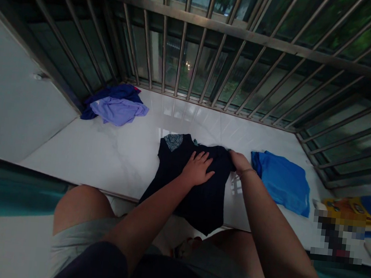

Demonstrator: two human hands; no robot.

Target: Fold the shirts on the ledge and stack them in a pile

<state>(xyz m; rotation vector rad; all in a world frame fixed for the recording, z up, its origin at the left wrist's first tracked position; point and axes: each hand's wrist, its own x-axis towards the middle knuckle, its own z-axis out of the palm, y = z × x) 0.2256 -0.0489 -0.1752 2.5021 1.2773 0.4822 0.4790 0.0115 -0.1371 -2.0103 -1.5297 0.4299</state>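
Starting at the left edge of the frame, a teal curtain hangs below a white window ledge, and further up, in the upper left, a crumpled lilac cloth lies over a dark blue garment. In the middle of the frame, a dark shirt lies spread on the ledge, its lower end reaching past the front edge toward the person's lap, with a patterned patch at its upper left corner. The left hand rests flat on its upper part, fingers spread, gripping nothing. Just right of it and apart, the right hand appears closed on the shirt's upper right edge; how firmly, I cannot tell. The shirt looks light, soft and limp, unlikely to break but apt to wrinkle and slide on the glossy ledge, so the two upper corners seem the best holds, with a palm pressing the middle. Near the right hand lies a flat blue cloth, and at the far right a yellow-and-blue item, partly pixelated.
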